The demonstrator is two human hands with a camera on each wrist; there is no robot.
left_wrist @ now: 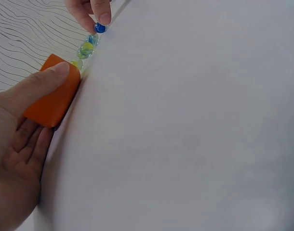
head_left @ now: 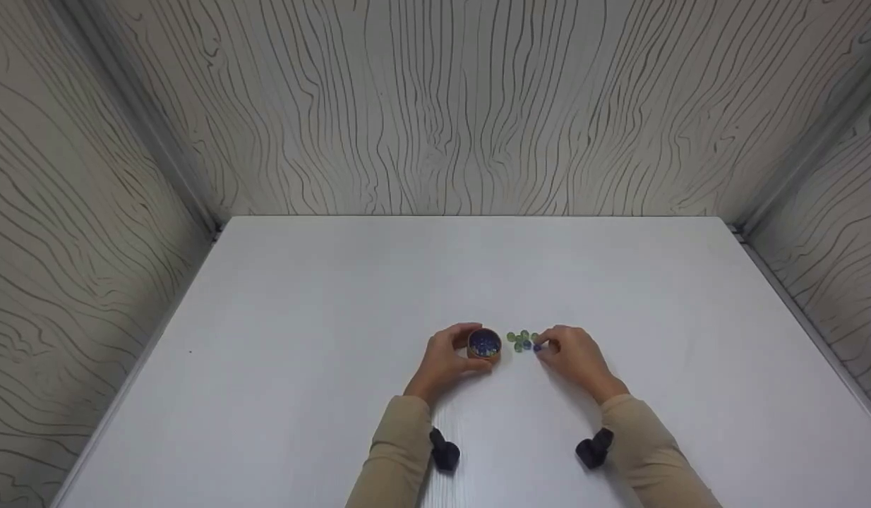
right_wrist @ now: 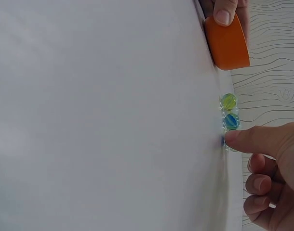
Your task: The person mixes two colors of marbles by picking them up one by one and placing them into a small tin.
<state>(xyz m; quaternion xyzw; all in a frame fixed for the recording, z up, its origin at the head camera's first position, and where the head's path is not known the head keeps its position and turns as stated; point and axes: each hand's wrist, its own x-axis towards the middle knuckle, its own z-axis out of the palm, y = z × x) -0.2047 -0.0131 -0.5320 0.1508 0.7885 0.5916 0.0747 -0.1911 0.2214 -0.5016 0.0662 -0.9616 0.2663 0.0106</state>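
Note:
My left hand (head_left: 446,358) grips a small orange cup (head_left: 471,352) from its left side, thumb along the near wall and fingers round the far one. Blue shows inside the cup, with some marbles at the bottom. To the right of the cup lies a loose cluster of glass marbles (head_left: 519,340), mostly green and clear with blue or yellow swirls. At the cluster's right end, my right hand (head_left: 575,358) pinches a dark blue marble (left_wrist: 100,28) between thumb and finger, low at the table. In the right wrist view the thumb mostly hides that marble.
Everything stands on a white table (head_left: 301,296). Walls with a wood-grain pattern (head_left: 435,106) rise behind it and at both sides. A black device (head_left: 446,455) is on the left wrist and another (head_left: 594,449) on the right, both close over the tabletop.

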